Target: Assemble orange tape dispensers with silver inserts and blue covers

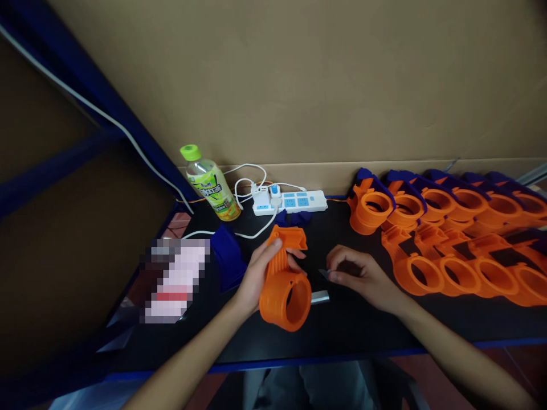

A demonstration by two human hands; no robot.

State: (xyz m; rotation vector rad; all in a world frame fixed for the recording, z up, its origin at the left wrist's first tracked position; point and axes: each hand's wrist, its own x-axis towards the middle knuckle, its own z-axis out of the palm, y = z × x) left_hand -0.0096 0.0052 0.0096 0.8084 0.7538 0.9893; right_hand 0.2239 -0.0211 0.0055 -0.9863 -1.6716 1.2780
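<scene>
Black table (342, 336): one. Orange ring holders, rear row (438, 216), with blue pieces: six rings visible. Front row (470, 285): four. Single orange holder (276, 299): raised above table, between rows and bottle, grasped by left hand (254, 282). Bottle (212, 191): one, green label, characters illegible. White power strip (304, 201): one. Metal strip (320, 297): one. Small pointed piece (324, 274): one, pinched in right hand (363, 272).
</scene>
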